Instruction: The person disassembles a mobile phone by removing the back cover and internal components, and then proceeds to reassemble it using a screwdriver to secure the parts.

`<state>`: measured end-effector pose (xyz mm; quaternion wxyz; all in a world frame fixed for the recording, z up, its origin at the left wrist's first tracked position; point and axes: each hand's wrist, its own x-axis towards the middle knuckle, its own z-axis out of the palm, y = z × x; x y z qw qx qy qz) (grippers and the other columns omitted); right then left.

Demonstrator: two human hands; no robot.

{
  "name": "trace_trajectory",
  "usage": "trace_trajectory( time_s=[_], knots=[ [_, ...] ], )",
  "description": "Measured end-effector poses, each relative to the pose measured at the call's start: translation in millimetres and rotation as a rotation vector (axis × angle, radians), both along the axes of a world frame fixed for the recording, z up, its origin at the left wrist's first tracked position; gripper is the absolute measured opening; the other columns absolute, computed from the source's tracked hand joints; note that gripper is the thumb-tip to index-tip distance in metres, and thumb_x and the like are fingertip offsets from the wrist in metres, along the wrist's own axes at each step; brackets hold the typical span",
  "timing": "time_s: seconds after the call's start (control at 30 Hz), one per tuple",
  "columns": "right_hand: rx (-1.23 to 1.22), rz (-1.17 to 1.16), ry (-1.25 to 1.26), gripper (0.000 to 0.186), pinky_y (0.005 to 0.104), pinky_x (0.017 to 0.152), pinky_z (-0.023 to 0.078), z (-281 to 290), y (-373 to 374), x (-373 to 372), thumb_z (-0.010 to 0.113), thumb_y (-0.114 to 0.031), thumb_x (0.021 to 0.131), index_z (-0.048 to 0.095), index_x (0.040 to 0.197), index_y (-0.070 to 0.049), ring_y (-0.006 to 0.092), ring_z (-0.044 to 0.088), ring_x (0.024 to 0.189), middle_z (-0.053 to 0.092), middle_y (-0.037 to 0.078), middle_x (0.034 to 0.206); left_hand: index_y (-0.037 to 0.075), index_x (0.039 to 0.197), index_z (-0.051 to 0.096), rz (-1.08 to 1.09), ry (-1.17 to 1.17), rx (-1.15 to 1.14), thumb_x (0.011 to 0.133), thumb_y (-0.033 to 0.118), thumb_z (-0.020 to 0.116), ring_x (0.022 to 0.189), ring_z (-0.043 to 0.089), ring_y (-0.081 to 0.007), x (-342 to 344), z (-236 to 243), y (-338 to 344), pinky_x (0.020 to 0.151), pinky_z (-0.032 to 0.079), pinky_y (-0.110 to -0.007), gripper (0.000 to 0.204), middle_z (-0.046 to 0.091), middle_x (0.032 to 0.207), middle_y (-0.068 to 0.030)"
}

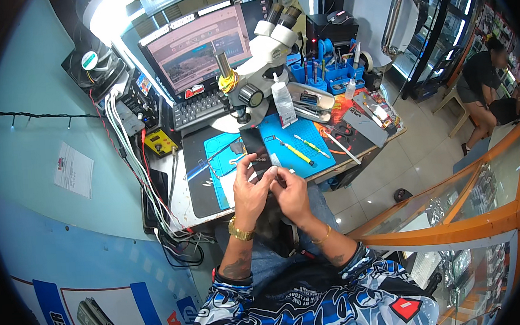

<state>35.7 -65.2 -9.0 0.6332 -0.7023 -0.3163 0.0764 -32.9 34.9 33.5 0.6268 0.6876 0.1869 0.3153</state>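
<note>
While raised together just below the surface [199, 193] edge, left hand [251, 190] and right hand [290, 191] meet at centre frame, fingers curled and pinching a small dark part [271, 172] between the fingertips; too small to tell its kind or which way its long axis runs. Just at 12 o'clock of the hands, a dark flat phone-like slab [254, 146] lying on the blue work mat [297, 139], long axis roughly 12 to 6. Blue tool rack [326, 72] at 1 o'clock, holding upright tools and a blue spool. Open metal tin [311, 100] beside it, with small dark bits inside. White squeeze bottle [283, 101] standing upright near the microscope [263, 61]. Yellow-handled tools [298, 153] on the mat, pointing 10 to 4. White paper sheet [73, 170] stuck on the pale blue wall at 9 o'clock. Blue-and-white poster [102, 312] at 7 o'clock.
</note>
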Motion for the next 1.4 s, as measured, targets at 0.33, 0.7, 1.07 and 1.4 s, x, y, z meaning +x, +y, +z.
trace_trajectory(
  time_s=[0.33,0.7,1.07,1.4],
  knots=[
    [0.081,0.108,-0.117,0.023,0.0347,0.078,0.054,77,-37,48,0.074,-0.017,0.092,0.072,0.108,0.0,0.0226,0.069,0.085,0.07,0.011,0.095,0.002,0.153,0.033,-0.634,-0.379,-0.843,0.095,0.038,0.071,0.124,0.062,-0.0361,-2,-8,23,0.102,0.056,-0.052,0.077,0.052,0.144,-0.0254],
    [-0.041,0.134,-0.145,0.011,0.0295,0.067,0.054,85,-30,60,0.073,-0.009,0.089,0.072,0.093,0.001,0.0136,0.066,0.072,0.066,0.006,0.08,0.001,0.153,0.031,-0.727,-0.365,-0.867,0.09,0.039,0.078,0.128,0.06,-0.0379,-4,-13,11,0.104,0.055,-0.055,0.087,0.052,0.143,-0.0229],
    [0.114,0.23,0.162,0.012,0.0269,0.067,0.058,69,-25,60,0.073,-0.006,0.091,0.073,0.099,0.003,0.0104,0.07,0.077,0.073,0.006,0.085,0.002,0.153,0.036,-0.615,-0.282,-0.719,0.083,0.039,0.084,0.129,0.058,-0.0409,-9,-16,8,0.103,0.054,-0.057,0.092,0.051,0.146,-0.0238],
    [0.041,0.248,0.122,0.014,0.03,0.066,0.064,82,-31,51,0.073,-0.007,0.091,0.073,0.099,0.005,0.0123,0.071,0.08,0.071,0.005,0.082,0.0,0.149,0.038,-0.604,-0.379,-0.775,0.088,0.023,0.078,0.129,0.058,-0.0428,-16,-15,-5,0.106,0.052,-0.059,0.076,0.054,0.142,-0.0227]
  ],
)
